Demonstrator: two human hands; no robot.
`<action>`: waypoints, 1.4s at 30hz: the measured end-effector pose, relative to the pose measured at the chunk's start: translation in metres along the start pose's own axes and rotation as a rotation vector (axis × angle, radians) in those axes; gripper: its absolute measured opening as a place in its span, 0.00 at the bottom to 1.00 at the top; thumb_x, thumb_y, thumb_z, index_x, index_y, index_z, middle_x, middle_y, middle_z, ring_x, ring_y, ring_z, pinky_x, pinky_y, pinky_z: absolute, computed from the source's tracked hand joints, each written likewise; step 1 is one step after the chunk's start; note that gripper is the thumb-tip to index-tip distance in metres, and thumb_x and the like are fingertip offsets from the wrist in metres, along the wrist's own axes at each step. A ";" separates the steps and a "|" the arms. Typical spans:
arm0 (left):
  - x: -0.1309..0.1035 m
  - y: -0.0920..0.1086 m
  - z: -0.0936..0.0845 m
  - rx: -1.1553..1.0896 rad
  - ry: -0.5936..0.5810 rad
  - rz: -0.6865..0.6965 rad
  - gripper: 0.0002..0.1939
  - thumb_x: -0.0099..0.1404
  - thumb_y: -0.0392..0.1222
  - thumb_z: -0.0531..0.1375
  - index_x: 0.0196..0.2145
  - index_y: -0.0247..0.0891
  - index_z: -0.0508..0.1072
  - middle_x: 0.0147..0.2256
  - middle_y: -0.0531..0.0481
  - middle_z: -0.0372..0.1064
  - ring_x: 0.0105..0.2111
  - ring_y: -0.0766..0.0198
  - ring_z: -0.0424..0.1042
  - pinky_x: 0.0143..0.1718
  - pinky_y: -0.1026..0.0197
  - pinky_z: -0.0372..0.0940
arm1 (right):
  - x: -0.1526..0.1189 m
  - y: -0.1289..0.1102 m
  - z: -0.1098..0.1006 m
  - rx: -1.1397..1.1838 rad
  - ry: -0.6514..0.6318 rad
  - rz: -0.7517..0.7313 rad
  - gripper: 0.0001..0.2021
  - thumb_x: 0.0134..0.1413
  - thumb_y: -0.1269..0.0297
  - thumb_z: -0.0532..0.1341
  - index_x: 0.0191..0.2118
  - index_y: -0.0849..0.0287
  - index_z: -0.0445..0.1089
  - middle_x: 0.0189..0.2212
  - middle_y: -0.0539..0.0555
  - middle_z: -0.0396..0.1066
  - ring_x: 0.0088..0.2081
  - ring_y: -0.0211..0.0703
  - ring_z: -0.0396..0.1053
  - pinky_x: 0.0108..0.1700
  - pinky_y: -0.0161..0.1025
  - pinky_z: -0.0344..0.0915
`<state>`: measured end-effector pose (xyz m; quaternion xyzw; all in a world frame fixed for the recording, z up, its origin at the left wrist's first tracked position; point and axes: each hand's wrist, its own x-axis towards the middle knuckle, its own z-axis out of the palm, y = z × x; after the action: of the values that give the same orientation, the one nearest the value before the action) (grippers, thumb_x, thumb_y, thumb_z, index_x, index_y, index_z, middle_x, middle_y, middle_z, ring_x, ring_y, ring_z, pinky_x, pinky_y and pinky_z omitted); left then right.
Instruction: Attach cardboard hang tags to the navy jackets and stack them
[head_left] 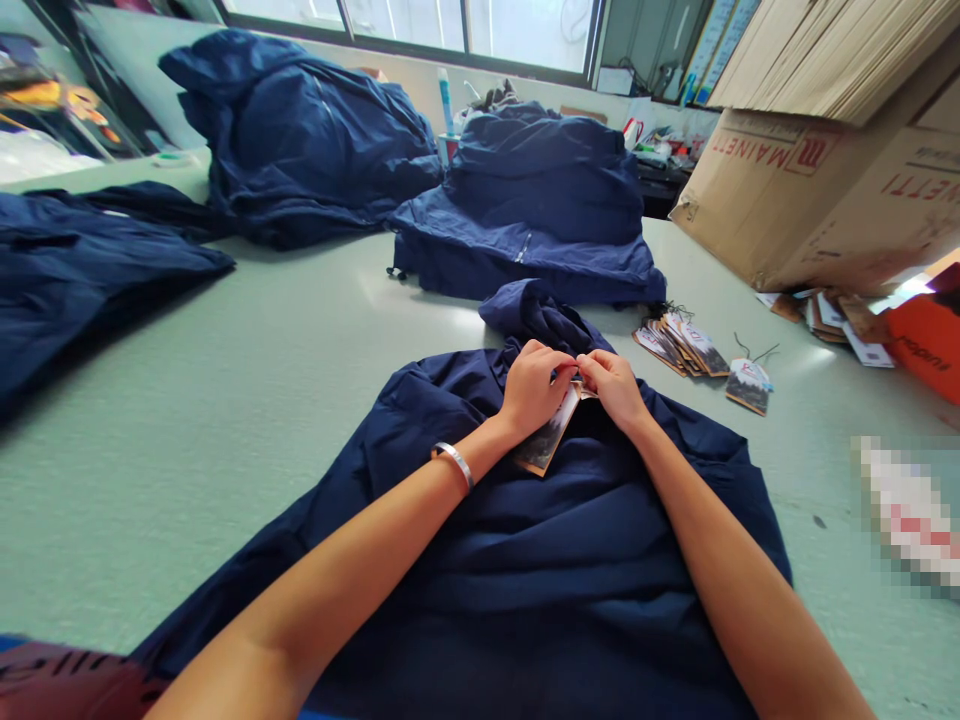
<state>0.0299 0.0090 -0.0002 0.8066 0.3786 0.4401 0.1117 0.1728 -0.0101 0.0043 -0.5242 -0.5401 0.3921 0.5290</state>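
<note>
Head view: the dark navy fabric jacket (525, 590) lies spread in front of me, its collar end away from me. My left hand (531, 385) and right hand (613, 388) meet near its collar, fingers closed to a pinch; I cannot tell what they grip. The grey-and-white printed card tag (551, 435) lies over the jacket, just on my side of the fingertips. Its long axis slants from them toward me and leftward; my left hand is nearer.
</note>
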 end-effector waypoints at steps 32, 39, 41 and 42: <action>-0.002 0.000 -0.002 0.021 0.020 0.130 0.11 0.68 0.39 0.55 0.31 0.38 0.75 0.30 0.48 0.73 0.36 0.59 0.65 0.42 0.57 0.64 | 0.000 0.003 -0.005 0.122 -0.084 0.046 0.19 0.43 0.48 0.64 0.18 0.56 0.59 0.15 0.44 0.53 0.19 0.32 0.48 0.23 0.35 0.47; -0.001 0.002 -0.003 0.056 0.006 0.132 0.13 0.69 0.39 0.52 0.30 0.38 0.74 0.29 0.47 0.71 0.36 0.58 0.64 0.42 0.55 0.64 | -0.002 0.001 -0.008 0.097 -0.093 0.042 0.17 0.45 0.52 0.61 0.17 0.56 0.58 0.15 0.45 0.53 0.19 0.33 0.48 0.24 0.36 0.46; -0.001 0.001 -0.003 0.061 0.008 0.127 0.13 0.69 0.39 0.52 0.30 0.38 0.74 0.29 0.47 0.71 0.36 0.58 0.64 0.42 0.55 0.64 | -0.003 -0.001 -0.009 0.080 -0.088 0.041 0.17 0.45 0.53 0.60 0.16 0.56 0.57 0.15 0.45 0.53 0.19 0.33 0.48 0.24 0.36 0.46; -0.001 0.001 -0.002 0.062 0.009 0.125 0.13 0.69 0.38 0.53 0.30 0.38 0.74 0.29 0.47 0.70 0.36 0.58 0.64 0.42 0.55 0.64 | -0.003 -0.002 -0.009 0.072 -0.087 0.042 0.16 0.45 0.54 0.59 0.16 0.56 0.57 0.15 0.45 0.53 0.19 0.33 0.47 0.24 0.37 0.46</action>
<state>0.0283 0.0072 0.0014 0.8298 0.3413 0.4378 0.0574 0.1809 -0.0147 0.0070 -0.4986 -0.5370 0.4447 0.5150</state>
